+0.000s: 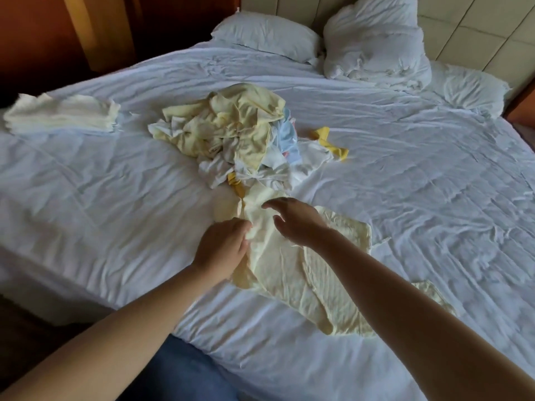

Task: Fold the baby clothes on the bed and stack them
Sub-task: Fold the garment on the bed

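A pale yellow baby garment (278,267) lies spread on the white bed sheet (115,198) in front of me. My left hand (221,247) pinches its cloth near the upper left edge. Just right of it, my right hand (295,218) hovers over the garment's top with fingers apart, holding nothing. Beyond the hands sits a loose pile of unfolded baby clothes (231,131) in yellow, white and light blue. A stack of folded pale clothes (60,114) rests at the far left of the bed.
Two white pillows (266,36) and a bunched white duvet (376,50) lie at the head of the bed. The bed's near left edge (86,308) drops off beside my blue-clad leg (185,371). A wooden wall stands at the back left.
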`<state>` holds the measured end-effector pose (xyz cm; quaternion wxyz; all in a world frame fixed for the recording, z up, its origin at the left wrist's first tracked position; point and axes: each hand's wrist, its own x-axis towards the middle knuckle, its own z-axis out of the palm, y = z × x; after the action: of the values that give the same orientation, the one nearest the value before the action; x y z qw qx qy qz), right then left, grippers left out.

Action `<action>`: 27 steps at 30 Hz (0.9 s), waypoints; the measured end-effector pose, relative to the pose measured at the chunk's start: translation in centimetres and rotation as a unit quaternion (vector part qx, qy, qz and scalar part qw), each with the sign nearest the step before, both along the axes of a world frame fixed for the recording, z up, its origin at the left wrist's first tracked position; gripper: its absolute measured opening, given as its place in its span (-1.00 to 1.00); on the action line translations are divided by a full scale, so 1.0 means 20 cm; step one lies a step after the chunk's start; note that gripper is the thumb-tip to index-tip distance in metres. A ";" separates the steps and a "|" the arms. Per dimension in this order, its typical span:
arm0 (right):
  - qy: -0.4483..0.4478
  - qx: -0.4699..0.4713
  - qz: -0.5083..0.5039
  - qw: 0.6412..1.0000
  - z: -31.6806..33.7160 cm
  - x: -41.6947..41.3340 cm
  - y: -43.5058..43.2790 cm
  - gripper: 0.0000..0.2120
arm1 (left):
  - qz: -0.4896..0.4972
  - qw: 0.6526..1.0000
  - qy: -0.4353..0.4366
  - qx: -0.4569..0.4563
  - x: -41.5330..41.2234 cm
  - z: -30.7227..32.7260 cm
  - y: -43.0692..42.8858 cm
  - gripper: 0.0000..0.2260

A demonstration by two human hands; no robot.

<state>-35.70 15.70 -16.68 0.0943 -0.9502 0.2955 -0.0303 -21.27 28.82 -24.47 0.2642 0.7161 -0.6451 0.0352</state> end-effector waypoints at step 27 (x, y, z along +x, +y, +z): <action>0.003 -0.180 0.000 0.984 -0.17 -0.12 -0.36 -0.80 | 0.008 0.999 0.004 -0.043 -0.04 -0.06 -0.11 -0.69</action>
<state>-38.13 8.46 -20.01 -0.0793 -0.9519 0.2850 -0.0801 -21.98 26.57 -25.61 0.2971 0.7094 -0.6361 0.0616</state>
